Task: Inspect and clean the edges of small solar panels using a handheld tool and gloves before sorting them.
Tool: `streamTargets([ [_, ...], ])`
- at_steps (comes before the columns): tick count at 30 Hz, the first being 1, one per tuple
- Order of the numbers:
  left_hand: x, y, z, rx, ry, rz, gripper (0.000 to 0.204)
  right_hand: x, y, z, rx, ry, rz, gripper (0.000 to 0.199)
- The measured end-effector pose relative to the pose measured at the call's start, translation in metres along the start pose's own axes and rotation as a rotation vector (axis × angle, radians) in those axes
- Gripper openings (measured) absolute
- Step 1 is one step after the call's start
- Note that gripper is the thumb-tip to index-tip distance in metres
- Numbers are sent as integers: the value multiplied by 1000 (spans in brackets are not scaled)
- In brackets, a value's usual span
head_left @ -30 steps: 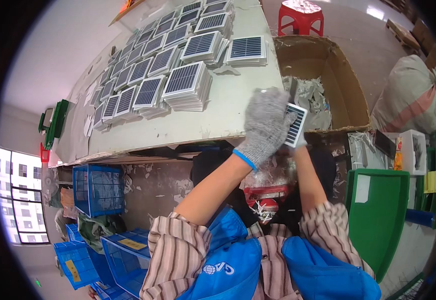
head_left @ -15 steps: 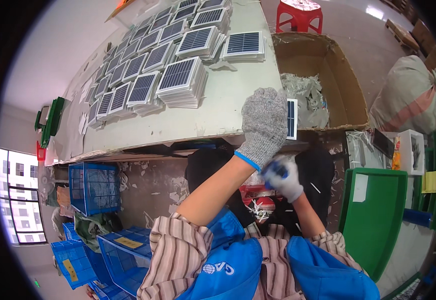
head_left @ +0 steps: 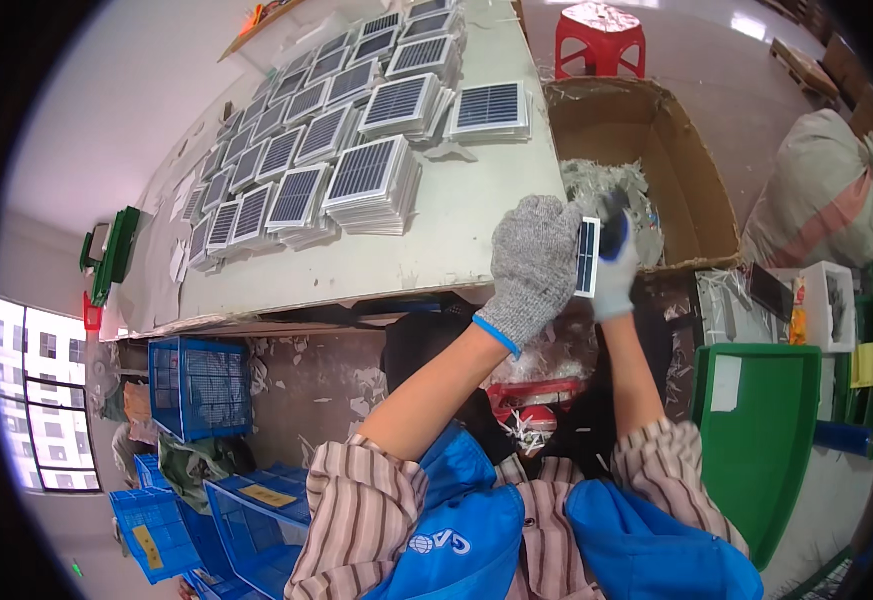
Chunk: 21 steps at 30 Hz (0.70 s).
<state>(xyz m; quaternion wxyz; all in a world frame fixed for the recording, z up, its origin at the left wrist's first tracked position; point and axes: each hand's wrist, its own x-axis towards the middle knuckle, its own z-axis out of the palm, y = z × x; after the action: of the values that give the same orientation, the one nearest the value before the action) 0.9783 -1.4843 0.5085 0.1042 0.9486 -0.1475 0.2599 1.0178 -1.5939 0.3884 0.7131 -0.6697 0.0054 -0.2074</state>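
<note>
My left hand (head_left: 535, 258), in a grey knit glove with a blue cuff, is closed on a small solar panel (head_left: 588, 258) with a white border, at the table's right corner. Most of that panel is hidden behind the glove. Just right of it is my right hand (head_left: 616, 275), in a white glove, beside the panel's outer edge. A blurred dark blue patch (head_left: 614, 237) shows at its curled fingers; whether this is a tool or part of the glove is unclear. Many stacked solar panels (head_left: 369, 172) cover the pale table (head_left: 437, 225) to the left.
An open cardboard box (head_left: 692, 170) with white scraps (head_left: 597, 178) adjoins the table's right edge. Beyond it stands a red stool (head_left: 601, 40); a bulging sack (head_left: 817, 190) is further right. A green tray (head_left: 757, 450) lies at right, blue crates (head_left: 197, 385) at lower left.
My right hand has risen from over my lap to the right side of the held panel. My left hand, still gripping the panel, sits slightly lower in view.
</note>
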Motion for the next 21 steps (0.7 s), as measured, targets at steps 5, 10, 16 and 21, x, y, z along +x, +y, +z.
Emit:
streamTargets([
  [5, 14, 2, -9, -186, -43, 14, 23, 6, -80, -71, -329, -451, -614, 47],
  [10, 114, -93, 4, 213, -21, 84, 92, -23, -115, -174, -273, -225, 24, 18],
  [16, 141, -132, -15, 1, -379, -33, 50, -26, -99, -357, -425, -150, 665, 12],
  [21, 141, -129, -29, 43, -290, 160, 32, -20, -60, -405, -669, -225, 1016, 29],
])
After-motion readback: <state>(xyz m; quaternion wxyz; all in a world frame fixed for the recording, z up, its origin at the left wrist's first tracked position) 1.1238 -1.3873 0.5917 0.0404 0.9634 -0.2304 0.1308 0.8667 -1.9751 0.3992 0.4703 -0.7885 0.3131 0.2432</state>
